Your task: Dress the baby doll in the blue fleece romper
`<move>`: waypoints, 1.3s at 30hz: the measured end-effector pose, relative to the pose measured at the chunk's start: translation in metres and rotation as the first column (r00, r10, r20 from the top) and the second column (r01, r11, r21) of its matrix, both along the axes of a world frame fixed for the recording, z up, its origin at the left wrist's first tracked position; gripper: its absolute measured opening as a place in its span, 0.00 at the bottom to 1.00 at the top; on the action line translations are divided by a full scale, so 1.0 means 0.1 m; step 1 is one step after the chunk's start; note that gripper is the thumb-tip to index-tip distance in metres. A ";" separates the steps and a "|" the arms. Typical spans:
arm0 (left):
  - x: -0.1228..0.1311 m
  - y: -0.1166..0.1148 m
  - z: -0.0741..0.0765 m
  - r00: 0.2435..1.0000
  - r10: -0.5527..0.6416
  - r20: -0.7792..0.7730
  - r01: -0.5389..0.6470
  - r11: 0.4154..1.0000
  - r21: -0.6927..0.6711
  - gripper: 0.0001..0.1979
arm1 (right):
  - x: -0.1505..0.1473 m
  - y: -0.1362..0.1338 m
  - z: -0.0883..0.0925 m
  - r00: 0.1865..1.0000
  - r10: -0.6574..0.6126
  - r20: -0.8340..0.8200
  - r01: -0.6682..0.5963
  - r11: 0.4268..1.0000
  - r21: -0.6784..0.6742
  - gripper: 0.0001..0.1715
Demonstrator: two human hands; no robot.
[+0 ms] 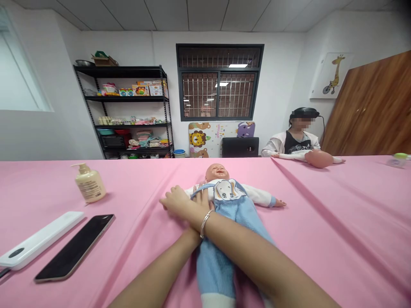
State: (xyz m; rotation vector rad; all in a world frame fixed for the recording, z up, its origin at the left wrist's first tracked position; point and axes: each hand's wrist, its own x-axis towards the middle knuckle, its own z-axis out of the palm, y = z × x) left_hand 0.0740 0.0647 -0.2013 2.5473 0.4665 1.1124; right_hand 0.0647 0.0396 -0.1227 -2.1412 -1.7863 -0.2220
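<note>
A baby doll (236, 214) lies on its back on the pink-covered table, its head at the far end. It wears a white top and light blue overalls with an animal-face bib. My forearms cross over its body, the right one on top. My left hand (203, 199) rests on the doll's chest, fingers stretched out beside the blue shoulder strap (205, 187). With curled fingers, my right hand (177, 203), a silver bangle on its wrist, is wrapped round the doll's arm at the left. That arm is mostly hidden under the hand.
To the left on the table (138, 179) are a pump bottle (90, 184), a black phone (77, 247) and a white corded device (45, 239). Across the table, at the right, a person (297, 132) sits by another doll (317, 158). Shelves (128, 99) stand behind.
</note>
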 end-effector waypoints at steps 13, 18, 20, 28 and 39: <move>-0.14 -0.12 0.30 0.948 -0.079 0.307 0.026 0.985 0.172 0.21 | 1.04 -0.43 0.53 0.913 0.059 -0.405 -0.067 0.998 -0.006 0.30; -0.20 0.04 0.42 1.000 -0.007 0.003 0.007 1.000 -0.008 0.17 | 0.98 -0.52 0.52 0.890 0.094 -0.445 -0.134 0.989 -0.059 0.28; -0.24 0.07 0.51 0.991 -0.028 -0.133 0.023 0.999 -0.035 0.15 | 0.97 -0.49 0.51 0.810 0.094 -0.579 -0.153 0.987 -0.054 0.25; -0.31 0.05 0.59 0.939 -0.344 0.015 0.340 0.921 -0.187 0.04 | 0.97 -0.10 0.34 0.419 0.180 -0.890 0.010 0.979 0.203 0.13; -0.41 0.75 0.73 0.709 0.310 0.633 0.562 0.292 -0.774 0.16 | 1.41 -0.15 -0.07 0.717 -0.103 -0.689 0.447 0.827 0.342 0.15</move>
